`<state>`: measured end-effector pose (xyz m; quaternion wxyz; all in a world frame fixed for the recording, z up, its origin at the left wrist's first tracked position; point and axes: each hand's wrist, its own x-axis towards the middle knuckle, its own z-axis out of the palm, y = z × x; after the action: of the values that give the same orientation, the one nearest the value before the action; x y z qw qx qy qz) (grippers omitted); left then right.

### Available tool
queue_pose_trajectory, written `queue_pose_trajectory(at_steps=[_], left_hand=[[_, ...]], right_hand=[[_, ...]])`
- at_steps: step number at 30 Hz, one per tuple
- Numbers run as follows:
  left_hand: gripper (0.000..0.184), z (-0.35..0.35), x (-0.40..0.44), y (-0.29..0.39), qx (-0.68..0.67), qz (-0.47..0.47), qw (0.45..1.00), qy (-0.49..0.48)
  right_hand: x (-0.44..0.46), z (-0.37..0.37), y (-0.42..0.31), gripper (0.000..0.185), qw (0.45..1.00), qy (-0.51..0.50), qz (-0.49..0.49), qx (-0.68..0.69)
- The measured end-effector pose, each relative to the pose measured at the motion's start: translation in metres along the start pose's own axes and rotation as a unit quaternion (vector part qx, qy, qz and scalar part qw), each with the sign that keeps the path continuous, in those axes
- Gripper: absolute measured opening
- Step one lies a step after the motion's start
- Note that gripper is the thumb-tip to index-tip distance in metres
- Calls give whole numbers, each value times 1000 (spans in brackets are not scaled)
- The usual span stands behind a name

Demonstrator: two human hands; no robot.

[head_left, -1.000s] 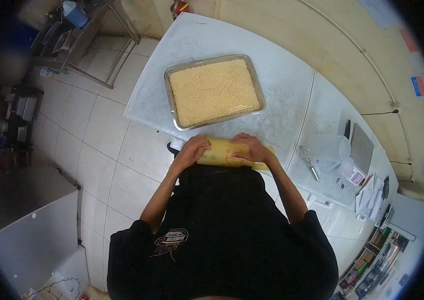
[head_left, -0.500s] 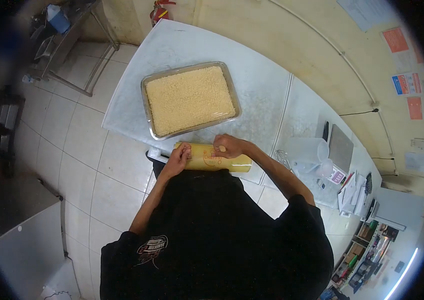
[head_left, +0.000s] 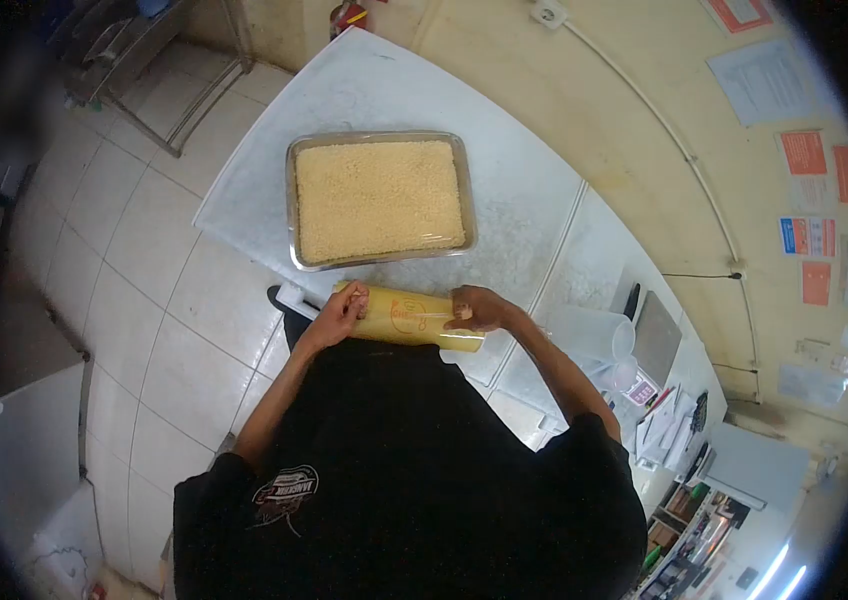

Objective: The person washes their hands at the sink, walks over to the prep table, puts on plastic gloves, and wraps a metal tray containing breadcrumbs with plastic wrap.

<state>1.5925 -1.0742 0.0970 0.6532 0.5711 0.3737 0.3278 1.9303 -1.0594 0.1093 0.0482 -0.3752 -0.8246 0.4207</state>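
Observation:
A large yellow roll of cling film (head_left: 399, 316) with red print lies at the table's near edge, against my black shirt. My left hand (head_left: 346, 306) is closed at its left part, fingers curled against the film. Near the right end my right hand (head_left: 480, 309) is also closed, its fingers pinched on the film. Just beyond the roll sits a rectangular metal tray (head_left: 294, 225) filled with pale yellow crumbs (head_left: 381, 198). Shiny glare at the tray's near right corner looks like clear film over it.
The white table (head_left: 344, 90) runs along the wall. On its right part stand a translucent plastic jug (head_left: 589, 335), a grey flat slab (head_left: 657, 335) and papers (head_left: 656, 430). A fire extinguisher (head_left: 348, 18) is behind the far corner. A metal stand (head_left: 159, 130) is at far left.
My right hand has moved right along the roll, from near its middle to its right end. My left hand stays at the left part. The camera view has turned slightly.

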Motion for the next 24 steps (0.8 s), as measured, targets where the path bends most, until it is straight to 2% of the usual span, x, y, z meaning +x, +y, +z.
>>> queue_pose_trajectory(at_steps=[1, 2, 3, 5, 7, 9, 11, 13, 15, 17, 19, 21, 22, 24], left_hand=[[18, -1, -2, -1, 0, -2, 1000, 5], [15, -3, -1, -4, -4, -7, 1000, -2], [12, -3, 0, -7, -7, -10, 1000, -9], [12, -6, 0, -13, -35, -15, 999, -15], [13, -7, -2, -7, -61, -20, 998, -17], [14, -6, -12, 11, -5, -94, 993, -64], [16, -7, -25, -3, 27, -72, 994, -77], [17, -6, -30, 6, -15, -119, 989, -82], [15, -5, -32, 48, -12, -126, 988, -88], [14, -4, -35, 77, -11, -117, 988, -97], [12, -11, -37, 114, 8, -130, 987, -95], [15, -18, -44, 129, -31, -106, 992, -67], [15, -22, -46, 143, -28, -107, 992, -64], [24, -28, -48, 174, 11, -116, 984, -135]], right_hand=[[-5, -1, 4, 40, 997, 49, -53, -36], [-8, -8, 1, 41, 1000, 6, -8, -14], [-10, -6, -5, 41, 1000, 4, -12, -17], [-14, 0, -18, 41, 990, -11, 144, -4], [-10, -8, -23, 42, 992, -33, 120, 12], [-11, -17, -37, 42, 986, -99, 125, 50], [-26, -13, -24, 40, 982, -91, 139, 92], [-31, -31, -40, 38, 978, -93, 159, 92], [-30, -48, -69, 36, 981, -80, 157, 79], [-32, -63, -80, 34, 978, -53, 152, 131], [-33, -81, -97, 33, 975, -53, 161, 146], [-33, -100, -122, 33, 971, -51, 168, 164], [-32, -111, -137, 33, 973, -79, 162, 147], [-36, -134, -160, 30, 974, -119, 143, 132]])
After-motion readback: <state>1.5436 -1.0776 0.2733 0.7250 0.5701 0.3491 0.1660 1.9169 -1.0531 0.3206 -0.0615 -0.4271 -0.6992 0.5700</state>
